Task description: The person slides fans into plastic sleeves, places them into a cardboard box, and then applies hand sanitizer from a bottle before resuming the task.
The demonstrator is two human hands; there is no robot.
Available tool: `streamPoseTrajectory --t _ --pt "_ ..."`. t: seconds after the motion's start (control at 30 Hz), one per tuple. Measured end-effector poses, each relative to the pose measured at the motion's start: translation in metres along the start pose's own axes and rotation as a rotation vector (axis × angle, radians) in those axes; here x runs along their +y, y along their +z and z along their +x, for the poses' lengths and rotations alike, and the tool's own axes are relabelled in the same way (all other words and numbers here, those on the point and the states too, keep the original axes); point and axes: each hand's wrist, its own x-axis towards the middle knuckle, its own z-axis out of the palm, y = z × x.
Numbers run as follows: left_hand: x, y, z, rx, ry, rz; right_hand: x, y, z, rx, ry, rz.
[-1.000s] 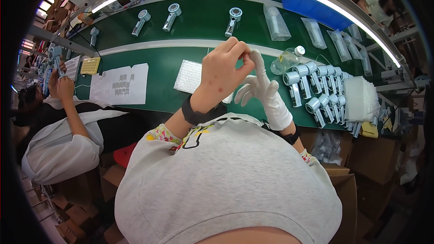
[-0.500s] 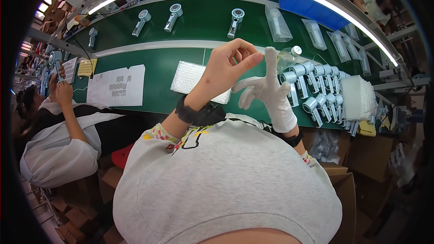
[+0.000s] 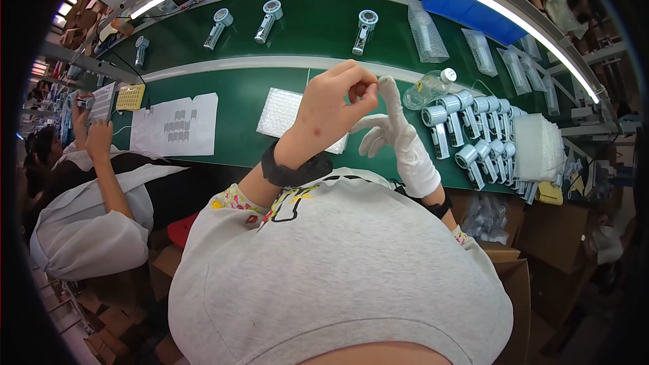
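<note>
My left hand (image 3: 332, 105) is bare and wears a black wrist strap. Its thumb and fingers are pinched together right beside a fingertip of the white glove (image 3: 414, 162) on my right hand (image 3: 399, 136). Whatever the pinch holds is hidden or too small to make out. The gloved fingers are spread, one pointing up, and hold nothing visible. Beneath my hands a bubble-wrap sheet (image 3: 276, 109) lies on the green table (image 3: 243, 101). A clear bottle with a white cap (image 3: 426, 91) is to the right, beside several pale-blue handheld fans (image 3: 438, 128).
More fans (image 3: 269, 20) lie spaced along the far green strip. A blue bin (image 3: 466, 13) and bubble-wrapped pieces (image 3: 426, 34) sit at the back right, white foam sheets (image 3: 537, 149) at the right. On the left are a printed paper (image 3: 179, 122) and a co-worker's arm (image 3: 111, 176).
My left hand's fingers have closed into a tighter pinch by the glove's fingertip. The raised gloved finger leans further left. At the left, the co-worker's hands have shifted.
</note>
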Motion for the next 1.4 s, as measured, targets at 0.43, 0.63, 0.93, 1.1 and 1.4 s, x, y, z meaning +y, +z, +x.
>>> streamPoseTrajectory --t 0.43,0.63,0.93,1.1,1.4 --pt "-0.048 -0.01 -0.001 0.21 0.005 0.341 0.012 0.01 0.031 -0.083 0.095 -0.066" --pt "-0.104 -0.038 0.005 0.334 -0.021 0.374 0.002 0.016 0.056 -0.144 0.144 -0.037" --pt "-0.096 -0.029 0.016 -0.102 -0.074 -0.02 0.028 -0.008 0.105 0.081 0.112 0.463" --pt "-0.102 0.02 0.015 -0.079 0.095 0.074 0.061 -0.016 0.158 0.439 0.082 0.869" --pt "-0.165 0.012 0.031 -0.316 0.008 -0.184 0.127 -0.069 0.22 0.751 0.077 0.245"
